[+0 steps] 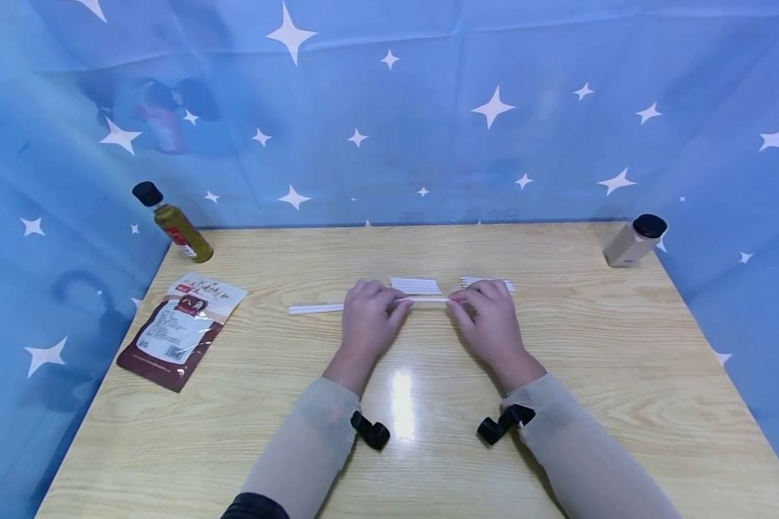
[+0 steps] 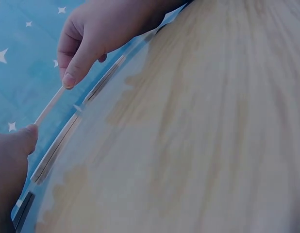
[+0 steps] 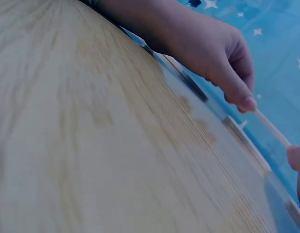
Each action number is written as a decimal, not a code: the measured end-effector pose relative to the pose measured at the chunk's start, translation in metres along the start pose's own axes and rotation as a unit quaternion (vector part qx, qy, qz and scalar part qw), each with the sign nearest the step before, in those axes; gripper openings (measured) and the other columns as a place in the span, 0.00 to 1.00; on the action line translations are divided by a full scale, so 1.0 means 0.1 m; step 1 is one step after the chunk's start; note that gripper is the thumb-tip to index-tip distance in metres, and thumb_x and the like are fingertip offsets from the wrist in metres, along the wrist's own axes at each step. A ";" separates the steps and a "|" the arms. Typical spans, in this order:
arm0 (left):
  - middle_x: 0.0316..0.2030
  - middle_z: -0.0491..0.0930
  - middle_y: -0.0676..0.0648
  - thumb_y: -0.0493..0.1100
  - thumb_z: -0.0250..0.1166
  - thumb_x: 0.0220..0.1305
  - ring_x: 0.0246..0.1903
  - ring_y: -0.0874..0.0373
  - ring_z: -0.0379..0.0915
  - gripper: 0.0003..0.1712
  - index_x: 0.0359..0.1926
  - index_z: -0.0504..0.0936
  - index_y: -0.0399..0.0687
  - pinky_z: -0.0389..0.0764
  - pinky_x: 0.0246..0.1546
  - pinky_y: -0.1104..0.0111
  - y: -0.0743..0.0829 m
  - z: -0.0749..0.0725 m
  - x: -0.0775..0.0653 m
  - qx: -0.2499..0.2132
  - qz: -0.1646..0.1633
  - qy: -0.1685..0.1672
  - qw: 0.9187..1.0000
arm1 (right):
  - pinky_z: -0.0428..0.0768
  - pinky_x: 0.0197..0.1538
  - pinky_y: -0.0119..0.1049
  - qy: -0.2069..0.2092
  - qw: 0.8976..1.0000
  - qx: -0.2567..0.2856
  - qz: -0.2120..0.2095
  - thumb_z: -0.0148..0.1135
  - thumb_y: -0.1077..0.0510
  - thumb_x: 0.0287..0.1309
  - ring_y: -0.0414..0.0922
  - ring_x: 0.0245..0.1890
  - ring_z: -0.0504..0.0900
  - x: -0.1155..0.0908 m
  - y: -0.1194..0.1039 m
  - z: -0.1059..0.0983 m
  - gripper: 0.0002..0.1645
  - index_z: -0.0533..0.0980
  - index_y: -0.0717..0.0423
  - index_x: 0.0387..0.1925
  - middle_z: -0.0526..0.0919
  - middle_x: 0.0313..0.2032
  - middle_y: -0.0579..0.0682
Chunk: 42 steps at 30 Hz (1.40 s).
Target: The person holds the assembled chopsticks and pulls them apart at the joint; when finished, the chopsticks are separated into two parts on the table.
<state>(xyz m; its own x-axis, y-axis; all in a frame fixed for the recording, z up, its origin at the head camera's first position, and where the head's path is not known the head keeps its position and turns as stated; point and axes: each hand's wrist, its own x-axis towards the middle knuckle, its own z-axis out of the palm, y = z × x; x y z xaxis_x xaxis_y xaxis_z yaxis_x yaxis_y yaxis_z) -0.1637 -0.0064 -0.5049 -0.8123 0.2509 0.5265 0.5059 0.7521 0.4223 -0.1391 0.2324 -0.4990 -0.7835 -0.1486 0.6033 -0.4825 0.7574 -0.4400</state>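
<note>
A thin, pale, straight stick point(image 1: 428, 299) spans the gap between the two hands. My left hand point(image 1: 368, 321) pinches its left end between thumb and fingers. At the other end my right hand point(image 1: 490, 321) pinches it the same way. In the left wrist view the stick point(image 2: 49, 105) is held above the tabletop. Just behind the hands lies a row of short white sticks point(image 1: 415, 286). Another short bundle point(image 1: 503, 284) is partly hidden behind the right hand. Longer white sticks point(image 1: 314, 308) lie to the left, their right ends covered by the left hand.
On the left of the wooden table point(image 1: 597, 404) lies a brown and white pouch point(image 1: 180, 331). A dark-capped bottle of yellow-green liquid point(image 1: 185, 232) stands at the back left. A black-lidded jar point(image 1: 632, 244) is at the back right. A blue starred curtain point(image 1: 389, 144) surrounds the table.
</note>
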 end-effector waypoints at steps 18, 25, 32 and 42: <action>0.34 0.87 0.54 0.48 0.76 0.69 0.36 0.56 0.77 0.07 0.39 0.93 0.51 0.78 0.46 0.61 0.20 0.20 0.07 -0.067 0.059 0.000 0.996 | 0.74 0.38 0.31 -0.060 0.994 0.054 0.079 0.73 0.61 0.68 0.41 0.33 0.76 -0.14 0.20 -0.27 0.04 0.88 0.55 0.43 0.85 0.40 0.48; 0.38 0.87 0.55 0.46 0.73 0.72 0.39 0.57 0.77 0.05 0.41 0.93 0.52 0.76 0.45 0.64 0.19 0.21 0.06 -0.098 0.055 -0.031 0.993 | 0.77 0.39 0.39 -0.112 0.987 0.069 0.087 0.71 0.57 0.72 0.39 0.35 0.78 -0.13 0.19 -0.28 0.06 0.89 0.50 0.46 0.86 0.42 0.43; 0.40 0.87 0.57 0.46 0.72 0.73 0.41 0.59 0.75 0.04 0.42 0.92 0.53 0.75 0.46 0.65 0.22 0.18 0.08 -0.114 0.023 -0.076 0.990 | 0.77 0.39 0.40 -0.121 0.984 0.074 0.104 0.70 0.56 0.73 0.40 0.35 0.78 -0.11 0.19 -0.29 0.05 0.88 0.49 0.45 0.86 0.42 0.43; 0.43 0.88 0.54 0.45 0.70 0.75 0.45 0.55 0.77 0.07 0.45 0.91 0.50 0.77 0.52 0.62 0.20 0.17 0.07 -0.129 -0.030 -0.079 0.988 | 0.75 0.41 0.33 -0.106 0.982 0.100 0.118 0.70 0.61 0.71 0.40 0.36 0.79 -0.11 0.25 -0.33 0.03 0.88 0.52 0.43 0.87 0.40 0.45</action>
<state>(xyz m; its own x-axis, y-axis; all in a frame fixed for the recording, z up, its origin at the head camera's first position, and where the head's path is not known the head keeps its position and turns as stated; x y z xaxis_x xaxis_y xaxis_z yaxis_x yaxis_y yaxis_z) -0.1643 0.0208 -0.5048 -0.8678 0.3184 0.3815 0.4963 0.5930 0.6340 -0.1299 0.2737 -0.4945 -0.9365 -0.1291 0.3261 -0.3282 0.6501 -0.6853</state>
